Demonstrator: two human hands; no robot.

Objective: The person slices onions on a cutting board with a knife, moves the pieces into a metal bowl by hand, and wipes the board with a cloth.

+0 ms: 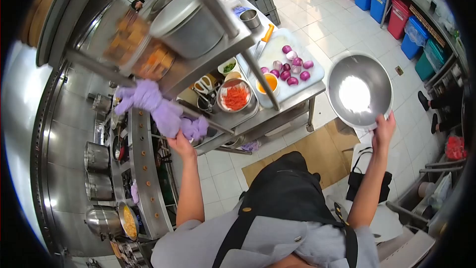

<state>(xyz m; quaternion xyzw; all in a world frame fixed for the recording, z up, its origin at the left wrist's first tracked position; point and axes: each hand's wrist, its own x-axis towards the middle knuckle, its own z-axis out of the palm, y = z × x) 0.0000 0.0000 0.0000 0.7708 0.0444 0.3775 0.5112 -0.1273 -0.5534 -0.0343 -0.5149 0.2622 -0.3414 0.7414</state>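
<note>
My right hand [384, 130] grips the rim of a large, shiny metal bowl [342, 77], tilted so that its inside faces me. My left hand [181, 145] is closed on the lower end of a purple cloth [148, 100] that is draped and bunched along a metal shelf rail. Between my hands, on the steel counter, a white cutting board [312, 58] bears several peeled red onions [285, 75] and a knife with an orange handle [268, 33]. A bowl of shredded orange vegetable [235, 97] and a cup of orange liquid [268, 85] stand beside the board.
Above the counter a shelf holds a big metal pot [188, 25] and a clear container of orange chunks [153, 59]. Pots [96, 156] and a pan of yellowish food [130, 222] line the stove at left. Several coloured bins [379, 0] stand at right; cardboard [297, 154] lies on the floor.
</note>
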